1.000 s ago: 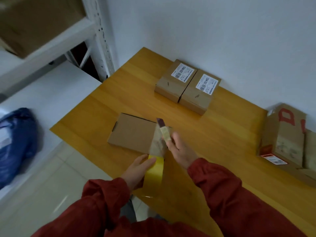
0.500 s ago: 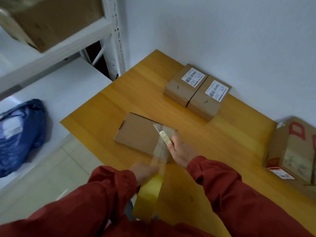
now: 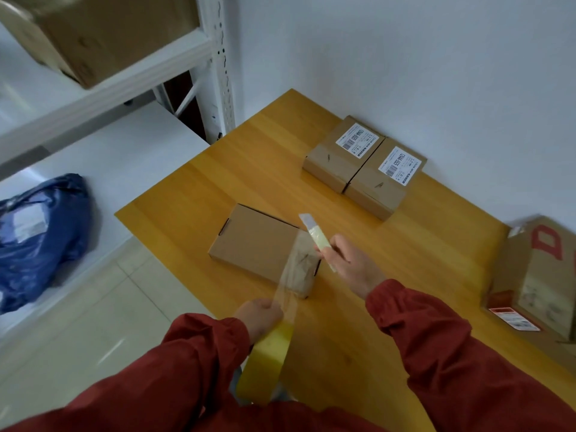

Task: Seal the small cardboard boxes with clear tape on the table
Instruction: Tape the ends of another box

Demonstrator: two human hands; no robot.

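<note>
The flat cardboard box (image 3: 255,241) lies near the table's (image 3: 249,169) left edge. A strip of clear tape (image 3: 288,285) stretches from its right end back to the yellow tape roll (image 3: 268,366), which the left hand (image 3: 258,316) grips. Just beside that end, the right hand (image 3: 352,263) clasps a utility knife (image 3: 314,235) with its blade out. Two labelled boxes (image 3: 343,154) sit touching by the wall.

This looks like a small packing or stock room. White slotted metal shelving (image 3: 219,67) at far left carries a big carton (image 3: 103,35). A blue courier bag (image 3: 40,232) lies on its lower shelf. Barcode-labelled parcels (image 3: 339,157) sit on the wooden table (image 3: 249,169).
</note>
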